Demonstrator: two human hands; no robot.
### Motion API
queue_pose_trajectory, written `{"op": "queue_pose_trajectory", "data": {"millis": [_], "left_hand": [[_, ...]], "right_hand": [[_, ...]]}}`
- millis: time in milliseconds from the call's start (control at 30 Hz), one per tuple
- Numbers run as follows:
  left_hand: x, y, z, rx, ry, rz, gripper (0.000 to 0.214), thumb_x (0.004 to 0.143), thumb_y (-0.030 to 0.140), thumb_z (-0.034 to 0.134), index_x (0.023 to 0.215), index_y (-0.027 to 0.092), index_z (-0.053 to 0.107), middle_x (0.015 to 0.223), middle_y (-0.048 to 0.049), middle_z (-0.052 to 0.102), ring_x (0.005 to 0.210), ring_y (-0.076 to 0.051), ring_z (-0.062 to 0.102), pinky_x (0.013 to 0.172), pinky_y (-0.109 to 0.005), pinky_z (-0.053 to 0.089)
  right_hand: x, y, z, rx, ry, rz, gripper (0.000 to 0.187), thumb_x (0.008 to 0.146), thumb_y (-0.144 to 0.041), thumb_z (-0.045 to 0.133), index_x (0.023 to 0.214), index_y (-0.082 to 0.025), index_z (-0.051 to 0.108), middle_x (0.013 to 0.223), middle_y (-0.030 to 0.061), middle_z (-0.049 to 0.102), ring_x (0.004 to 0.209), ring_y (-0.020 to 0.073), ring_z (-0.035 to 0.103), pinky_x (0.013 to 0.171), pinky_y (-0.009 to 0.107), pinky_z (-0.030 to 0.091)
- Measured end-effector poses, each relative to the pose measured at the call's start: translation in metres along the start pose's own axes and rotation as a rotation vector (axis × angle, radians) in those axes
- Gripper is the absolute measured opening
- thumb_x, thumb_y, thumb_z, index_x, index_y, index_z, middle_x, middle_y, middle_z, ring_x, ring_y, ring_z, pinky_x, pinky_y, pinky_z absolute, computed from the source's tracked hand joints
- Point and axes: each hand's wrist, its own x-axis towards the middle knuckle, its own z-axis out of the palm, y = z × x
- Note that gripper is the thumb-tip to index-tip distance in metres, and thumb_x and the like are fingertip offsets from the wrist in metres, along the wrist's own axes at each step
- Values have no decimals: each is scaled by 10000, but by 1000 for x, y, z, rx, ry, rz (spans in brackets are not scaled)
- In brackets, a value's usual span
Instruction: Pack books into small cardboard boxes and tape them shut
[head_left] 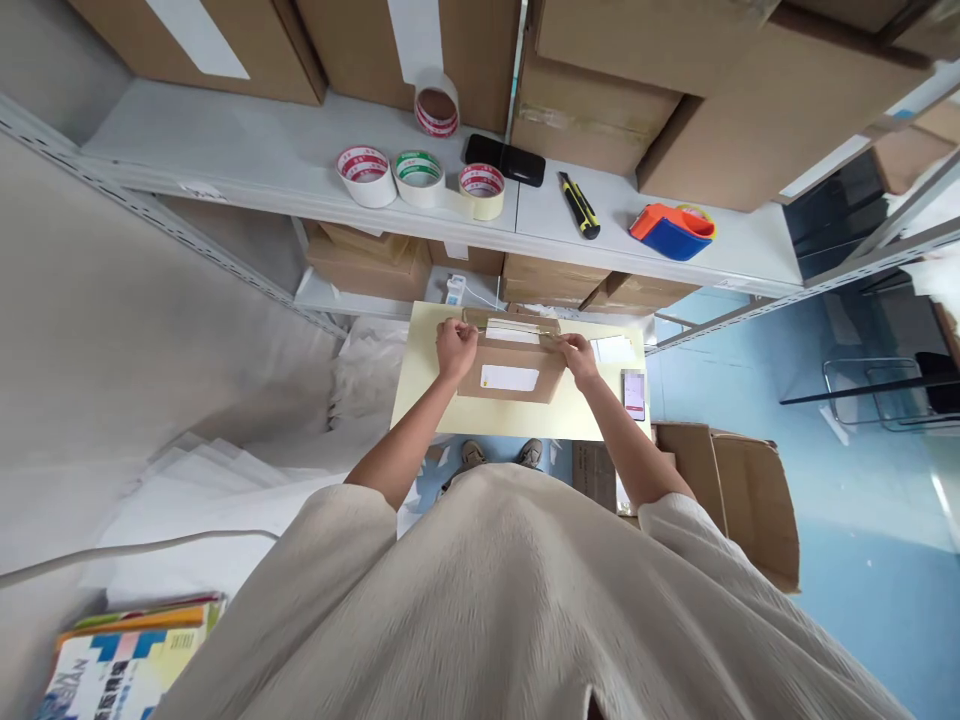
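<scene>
A small brown cardboard box (512, 370) with a white label on its near side sits on a pale yellow table (427, 400). My left hand (456, 347) is closed on the box's top left corner. My right hand (576, 355) is closed on the top right corner. A strip of clear tape appears to stretch between the two hands across the box top. A phone (634, 392) lies on the table just right of my right hand.
A white shelf (285, 160) above holds three tape rolls (420, 177), a fourth roll (436, 103), a black case (505, 160), a utility knife (578, 205) and an orange-blue tape dispenser (671, 232). Large cartons stand behind. An open carton (739, 490) is on the blue floor at right.
</scene>
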Motion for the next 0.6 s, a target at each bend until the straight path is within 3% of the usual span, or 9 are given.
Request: {"op": "queue_pose_trajectory", "data": {"millis": [100, 267, 433, 533, 600], "left_hand": [[-6, -7, -2, -5, 38, 45, 191, 1026, 261, 761, 1118, 274, 594, 1323, -99, 668, 1171, -253, 732, 1178, -441, 578], [-24, -19, -2, 103, 27, 31, 284, 1026, 276, 792, 1181, 283, 554, 1360, -121, 664, 1259, -300, 729, 1193, -470, 570], [-27, -15, -7, 206, -70, 1, 368, 998, 290, 810, 1278, 252, 574, 1477, -198, 653, 1347, -391, 723, 1183, -549, 586], [-29, -5, -10, 260, -71, 120, 411, 991, 274, 801, 1360, 227, 629, 1621, -263, 621, 1544, -466, 617, 1295, -633, 500], [-34, 1, -8, 272, -131, 289, 406, 1024, 257, 741, 1424, 227, 673, 1759, -258, 563, 1701, -465, 481, 1398, -658, 381]], "right_hand": [[-10, 1, 5, 26, 80, 16, 502, 838, -703, 843, 1040, -281, 659, 1107, 82, 779, 1126, 304, 728, 974, 425, 618], [-20, 16, 19, -97, 134, 135, 489, 851, -664, 840, 1047, -303, 574, 1042, 59, 718, 1053, 298, 706, 916, 414, 603], [-14, 21, 30, -233, 190, 114, 439, 880, -529, 822, 1162, -280, 595, 1298, 148, 692, 1111, 319, 685, 1034, 476, 615], [-15, 14, 36, -394, 176, 52, 432, 964, -461, 737, 1328, -249, 638, 1479, 222, 652, 1322, 399, 660, 1197, 588, 564], [-21, 9, 41, -510, 121, -91, 485, 1052, -443, 641, 1492, -239, 639, 1652, 250, 588, 1548, 450, 551, 1319, 663, 463]]}}
